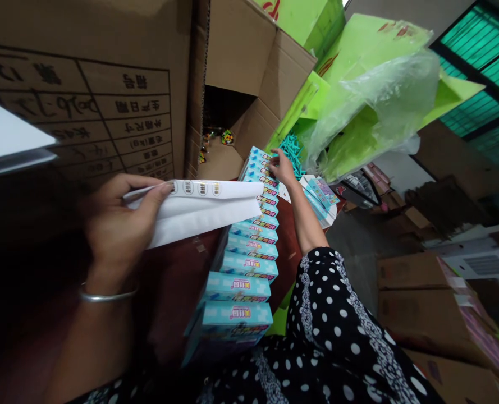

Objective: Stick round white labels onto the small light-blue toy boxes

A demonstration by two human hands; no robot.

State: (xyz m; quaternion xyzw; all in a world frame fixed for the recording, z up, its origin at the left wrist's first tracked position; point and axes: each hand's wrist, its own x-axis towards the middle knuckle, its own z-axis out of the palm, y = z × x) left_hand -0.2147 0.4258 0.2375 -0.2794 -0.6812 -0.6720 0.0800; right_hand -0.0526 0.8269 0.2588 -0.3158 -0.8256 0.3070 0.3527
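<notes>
My left hand (125,224) is closed on a folded white sticker sheet (202,216), the thumb pressing its top edge. Along that edge runs a row of round clear stickers (202,188) with dark and gold print. Below and beyond the sheet stretches a long row of light-blue printed boxes (251,264), standing close together. At the far end of this row is my right hand (283,168), its fingers apart and touching or just over the box tops. The sheet's right end hides part of some boxes.
Behind the row, an open cardboard carton (241,62) holds small colourful items. A large printed carton (85,95) stands left. Teal sticks (291,154) are heaped by a green box with clear plastic (379,106). A small white tray (319,199) holds flat printed pieces.
</notes>
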